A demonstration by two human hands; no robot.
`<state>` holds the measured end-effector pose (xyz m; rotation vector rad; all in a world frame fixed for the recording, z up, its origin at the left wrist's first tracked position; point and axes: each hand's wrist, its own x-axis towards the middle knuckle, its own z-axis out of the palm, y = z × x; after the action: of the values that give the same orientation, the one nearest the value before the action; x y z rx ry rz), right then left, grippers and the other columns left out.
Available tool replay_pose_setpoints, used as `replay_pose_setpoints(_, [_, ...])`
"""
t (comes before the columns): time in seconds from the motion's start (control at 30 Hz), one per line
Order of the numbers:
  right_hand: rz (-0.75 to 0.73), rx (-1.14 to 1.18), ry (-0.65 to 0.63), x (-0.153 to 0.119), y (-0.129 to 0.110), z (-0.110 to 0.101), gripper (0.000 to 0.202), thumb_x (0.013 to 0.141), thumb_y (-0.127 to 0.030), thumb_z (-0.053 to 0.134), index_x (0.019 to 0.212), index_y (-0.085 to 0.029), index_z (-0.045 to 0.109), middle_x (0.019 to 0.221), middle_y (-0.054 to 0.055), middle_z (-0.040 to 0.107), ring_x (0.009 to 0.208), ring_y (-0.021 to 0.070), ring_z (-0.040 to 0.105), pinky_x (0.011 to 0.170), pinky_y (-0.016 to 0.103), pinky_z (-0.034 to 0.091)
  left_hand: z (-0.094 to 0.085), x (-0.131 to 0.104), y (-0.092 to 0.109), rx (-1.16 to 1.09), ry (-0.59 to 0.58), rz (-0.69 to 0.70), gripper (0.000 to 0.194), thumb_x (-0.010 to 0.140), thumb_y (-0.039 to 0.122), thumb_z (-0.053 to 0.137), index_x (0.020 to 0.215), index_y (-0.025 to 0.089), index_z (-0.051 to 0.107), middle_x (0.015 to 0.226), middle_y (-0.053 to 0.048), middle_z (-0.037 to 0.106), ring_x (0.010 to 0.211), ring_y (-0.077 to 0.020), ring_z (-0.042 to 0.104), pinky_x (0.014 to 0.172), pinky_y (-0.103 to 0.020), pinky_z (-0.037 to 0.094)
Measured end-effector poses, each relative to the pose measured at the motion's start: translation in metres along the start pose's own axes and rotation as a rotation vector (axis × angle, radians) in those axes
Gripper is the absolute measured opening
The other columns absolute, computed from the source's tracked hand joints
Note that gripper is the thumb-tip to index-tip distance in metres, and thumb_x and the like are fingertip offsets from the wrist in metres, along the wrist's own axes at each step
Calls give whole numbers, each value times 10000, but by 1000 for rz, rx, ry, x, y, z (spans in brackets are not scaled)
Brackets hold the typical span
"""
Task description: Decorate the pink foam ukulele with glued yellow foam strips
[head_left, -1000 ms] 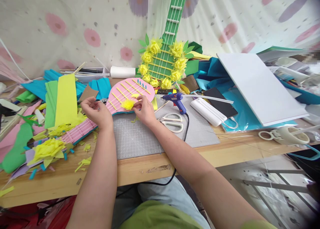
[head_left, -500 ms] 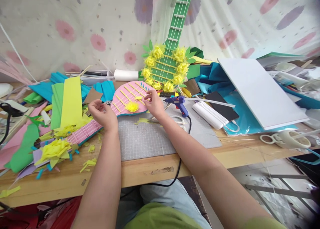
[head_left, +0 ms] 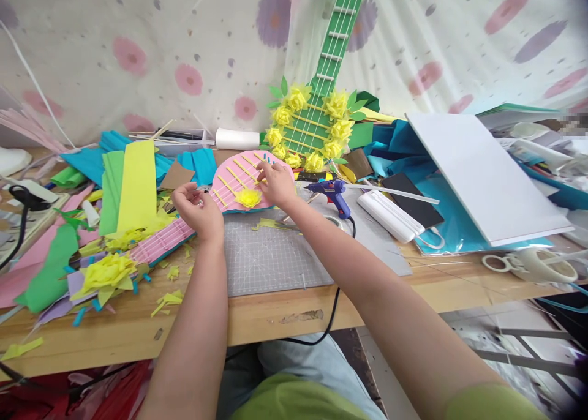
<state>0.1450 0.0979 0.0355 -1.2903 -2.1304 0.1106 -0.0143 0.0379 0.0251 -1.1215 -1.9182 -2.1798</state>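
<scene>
From the lower edge, both arms [head_left: 187, 334] are stretched forward. The left hand [head_left: 198, 212] is curled over the neck [head_left: 164, 240] of the pink model guitar [head_left: 235, 178], left of centre; the right hand [head_left: 278, 185], placed apart from it, is bent over the body [head_left: 228, 165]. Whether anything is pinched cannot be told. Marks on the glue gun [head_left: 337, 192] are unreadably small.

Cutting mat [head_left: 275, 261]: matt. Table [head_left: 257, 315] under mat: wood, front edge chipped. Pink guitar [head_left: 226, 164] at mat's far left: smooth matt face. Blue packet [head_left: 452, 233] right of mat: glossy plastic film. Yellow flower [head_left: 108, 274] left of mat: crinkled paper.
</scene>
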Motion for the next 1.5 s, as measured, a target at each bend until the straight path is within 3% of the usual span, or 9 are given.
replay_pose_setpoints(0.4, [130,159,37,-3,10,-1,245,692,-122,554,917,-219,549,791,-26,713,907,207,596,875,388,393,0,-6,4,45,-47,62,250,665,21,440,855,182,458,887,-18,516,772,-112,542,746,-259,468])
replay_pose_setpoints(0.6, [268,340,108,-5,5,-16,214,708,-115,548,895,-218,539,801,-16,702,839,172,644,815,351,453,0,-12,11,28,-70,143,229,688,20,441,855,173,478,892,-32,510,779,-116,532,755,-266,471])
replay_pose_setpoints(0.7, [313,455,123,-13,8,-31,199,716,-148,565,896,-222,523,808,-9,691,806,167,650,798,354,473,4,-27,20,-43,-183,272,210,720,42,463,882,171,493,903,-49,521,821,-130,537,756,-273,480])
replay_pose_setpoints(0.8, [278,627,50,-30,20,-47,230,694,-145,584,899,-219,510,768,-12,674,762,157,653,774,340,494,9,-55,34,-144,-456,340,237,746,72,492,952,190,505,948,-56,540,815,-123,557,716,-256,500])
replay_pose_setpoints(0.87, [226,725,-47,-46,30,-58,228,688,-159,597,892,-214,509,747,-9,667,756,153,653,764,328,502,13,-75,41,-230,-687,292,270,756,106,519,1009,200,503,991,-65,540,808,-120,577,669,-247,518])
replay_pose_setpoints(0.97, [161,763,-205,-69,41,-71,271,697,-194,610,948,-212,510,794,8,670,763,147,646,750,319,509,17,-101,46,-320,-910,67,330,732,193,616,1042,197,503,1066,-93,552,761,-120,606,611,-250,534])
replay_pose_setpoints(1.1, [104,722,-280,-89,48,-75,285,710,-228,617,974,-209,510,805,7,642,747,135,624,739,312,510,20,-115,44,-376,-1105,-267,368,696,244,674,1024,189,517,1022,-80,608,682,-119,624,586,-267,544])
replay_pose_setpoints(1.27, [94,737,-293,-96,50,-69,281,711,-217,616,967,-205,502,822,8,633,739,128,614,725,294,504,22,-109,42,-392,-1116,-528,264,699,286,671,903,167,552,840,-46,633,647,-158,645,506,-280,539])
replay_pose_setpoints(1.5, [149,782,-309,-99,48,-59,293,718,-171,577,988,-209,468,843,14,656,774,138,633,726,290,501,23,-107,32,-297,-1060,-482,170,699,275,661,803,168,579,682,-30,629,622,-178,646,477,-274,530])
